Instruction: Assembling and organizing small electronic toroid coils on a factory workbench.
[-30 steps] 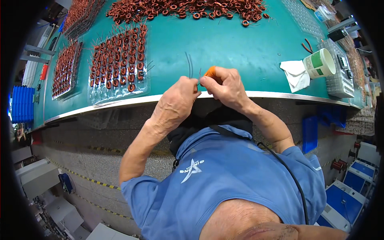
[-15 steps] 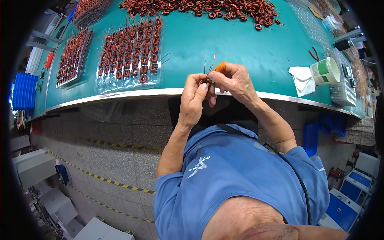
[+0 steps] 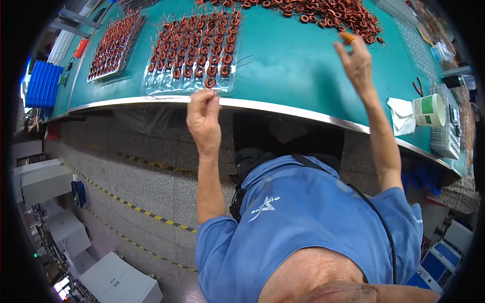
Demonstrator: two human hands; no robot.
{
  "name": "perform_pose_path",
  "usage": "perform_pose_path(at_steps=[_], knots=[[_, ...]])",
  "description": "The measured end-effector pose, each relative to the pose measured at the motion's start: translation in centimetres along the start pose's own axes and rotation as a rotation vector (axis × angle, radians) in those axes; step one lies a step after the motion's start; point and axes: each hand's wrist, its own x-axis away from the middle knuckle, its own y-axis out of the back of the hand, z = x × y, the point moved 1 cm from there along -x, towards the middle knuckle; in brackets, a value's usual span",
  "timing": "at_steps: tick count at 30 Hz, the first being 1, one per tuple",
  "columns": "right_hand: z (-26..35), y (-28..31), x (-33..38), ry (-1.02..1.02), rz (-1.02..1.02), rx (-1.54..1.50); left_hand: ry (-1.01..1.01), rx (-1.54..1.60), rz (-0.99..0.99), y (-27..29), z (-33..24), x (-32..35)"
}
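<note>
Standing over the green bench (image 3: 303, 65), the person has both arms spread wide. Left hand (image 3: 203, 113), near the middle of the frame, is pinched shut at the bench's metal front edge, fingertips closed on a copper coil (image 3: 209, 83) at the near end of a clear plastic tray (image 3: 194, 55); thin wire leads poke up just beside the fingers. That tray, upper centre-left, is packed with rows of the same dark red-brown ring coils. Right hand (image 3: 356, 58) is lifted toward the upper right, fingers loosely curled, with an orange cap on one fingertip (image 3: 346, 36); whether it grips anything I cannot tell. It hovers at the near edge of a loose heap of coils (image 3: 323, 12) running along the top of the frame. Another filled tray (image 3: 111, 45) sits upper left. At the right edge stand a green-and-white cup (image 3: 429, 110) and a crumpled white cloth (image 3: 402, 115) just beside it.
</note>
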Motion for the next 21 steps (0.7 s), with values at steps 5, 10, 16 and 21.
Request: perform_pose_path(at_steps=[5, 10, 16, 21], knots=[[-11.4, -2.9, -1.2, 0.092, 0.048, 0.453, -0.439, -0.614, -0.015, 0.3, 0.7, -3.5], [-13.4, -2.4, -1.5, 0.217, 0.122, 0.510, -0.544, -0.789, -0.006, -1.6, 2.5, -3.7], [-14.7, -2.4, -0.7, 0.207, 0.133, 0.516, -0.470, -0.904, 0.000, -1.8, 3.8, -3.6], [-10.7, -0.5, 0.1, -0.173, 0.030, -0.100, -0.444, -0.941, -0.003, -1.2, 3.7, -2.9]])
